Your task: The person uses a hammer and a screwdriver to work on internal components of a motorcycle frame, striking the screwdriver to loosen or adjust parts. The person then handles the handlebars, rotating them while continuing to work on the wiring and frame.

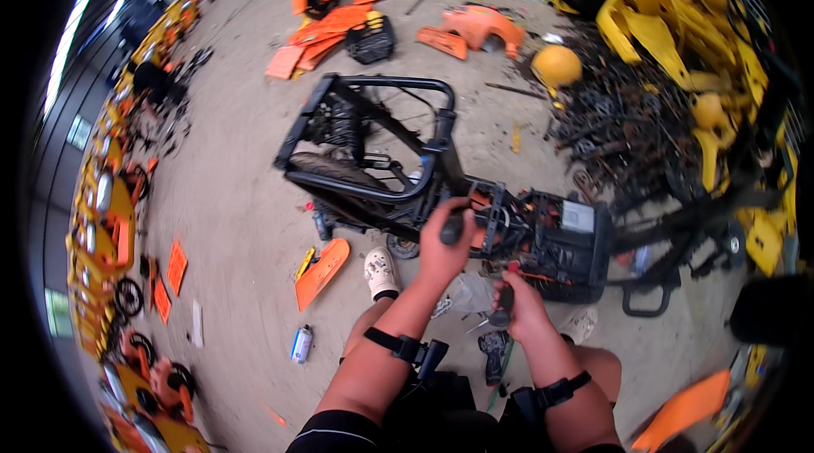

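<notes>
Before me lies a black scooter frame [441,152], with its rear wheel [335,171] and shock spring [346,132] at the left. My left hand [443,248] is closed round a tool with a black rounded handle [453,229], over the exposed middle of the frame, where wires and an orange part show. Closer to me, my right hand [527,310] grips a second dark-handled tool [504,305] beside the frame's near edge. Neither tool's kind is clear. A black box-like housing [564,237] sits right of both hands.
A black power drill [494,355] and a clear plastic bag [471,292] lie near my feet. An orange panel [322,273] and a spray can [301,344] are at left. Dark metal parts [619,126] and yellow panels [670,37] pile up at far right.
</notes>
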`<state>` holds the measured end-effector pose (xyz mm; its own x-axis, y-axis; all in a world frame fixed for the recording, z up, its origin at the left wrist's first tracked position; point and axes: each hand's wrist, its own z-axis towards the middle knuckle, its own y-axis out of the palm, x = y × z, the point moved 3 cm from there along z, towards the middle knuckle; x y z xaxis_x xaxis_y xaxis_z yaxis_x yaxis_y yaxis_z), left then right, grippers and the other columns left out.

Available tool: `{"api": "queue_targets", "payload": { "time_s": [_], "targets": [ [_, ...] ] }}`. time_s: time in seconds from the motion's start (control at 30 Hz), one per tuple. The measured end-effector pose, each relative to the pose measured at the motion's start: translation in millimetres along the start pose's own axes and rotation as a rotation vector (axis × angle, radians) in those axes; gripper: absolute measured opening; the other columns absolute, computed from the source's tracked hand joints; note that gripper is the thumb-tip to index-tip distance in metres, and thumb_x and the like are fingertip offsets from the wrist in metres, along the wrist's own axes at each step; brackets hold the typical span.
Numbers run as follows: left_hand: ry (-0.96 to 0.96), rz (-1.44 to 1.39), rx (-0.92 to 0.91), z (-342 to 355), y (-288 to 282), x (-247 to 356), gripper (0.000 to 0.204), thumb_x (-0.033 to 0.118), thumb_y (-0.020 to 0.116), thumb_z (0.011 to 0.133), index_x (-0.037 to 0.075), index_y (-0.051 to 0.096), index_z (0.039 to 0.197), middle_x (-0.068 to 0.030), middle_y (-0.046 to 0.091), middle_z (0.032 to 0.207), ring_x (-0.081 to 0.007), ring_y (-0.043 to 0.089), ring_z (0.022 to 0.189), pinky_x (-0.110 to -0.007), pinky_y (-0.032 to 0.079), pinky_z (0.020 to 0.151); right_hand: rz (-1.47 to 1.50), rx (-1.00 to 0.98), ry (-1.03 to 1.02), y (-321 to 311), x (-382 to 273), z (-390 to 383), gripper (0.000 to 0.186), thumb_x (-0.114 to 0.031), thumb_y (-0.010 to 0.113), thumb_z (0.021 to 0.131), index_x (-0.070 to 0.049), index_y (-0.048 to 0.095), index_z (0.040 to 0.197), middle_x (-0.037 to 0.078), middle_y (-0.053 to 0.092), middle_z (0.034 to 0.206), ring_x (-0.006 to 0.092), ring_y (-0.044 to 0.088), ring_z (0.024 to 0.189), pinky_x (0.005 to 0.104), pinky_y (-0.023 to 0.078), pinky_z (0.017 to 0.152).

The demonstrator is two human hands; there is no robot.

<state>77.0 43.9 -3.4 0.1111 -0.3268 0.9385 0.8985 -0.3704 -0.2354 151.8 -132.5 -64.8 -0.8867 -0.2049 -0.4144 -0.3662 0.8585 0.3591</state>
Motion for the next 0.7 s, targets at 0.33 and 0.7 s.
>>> {"api": "queue_targets", "payload": {
  "time_s": [0.33,0.7],
  "targets": [
    [-0.128,0.037,-0.1,0,5,-9,0.022,0.016,0.064,0.1,0.004,0.065,0.119,-0.0069,0.069,0.109,-0.0132,0.062,0.095,-0.029,0.051,0.087,0.018,0.0,-0.011,-6,4,-6,0.029,-0.029,0.068,0.093,-0.002,0.061,0.1,0.006,0.06,0.084,0.0171,0.059,0.072,0.0317,0.05,0.06],
    [-0.054,-0.06,-0.204,-5,33,-15,0.024,0.01,0.062,0.099,0.002,0.062,0.122,-0.0126,0.067,0.123,-0.0218,0.063,0.115,-0.034,0.047,0.101,0.043,0.03,0.01,-19,-3,-27,0.029,-0.031,0.067,0.094,-0.003,0.062,0.099,0.005,0.058,0.083,0.0165,0.059,0.075,0.0319,0.05,0.062]
  ]
}}
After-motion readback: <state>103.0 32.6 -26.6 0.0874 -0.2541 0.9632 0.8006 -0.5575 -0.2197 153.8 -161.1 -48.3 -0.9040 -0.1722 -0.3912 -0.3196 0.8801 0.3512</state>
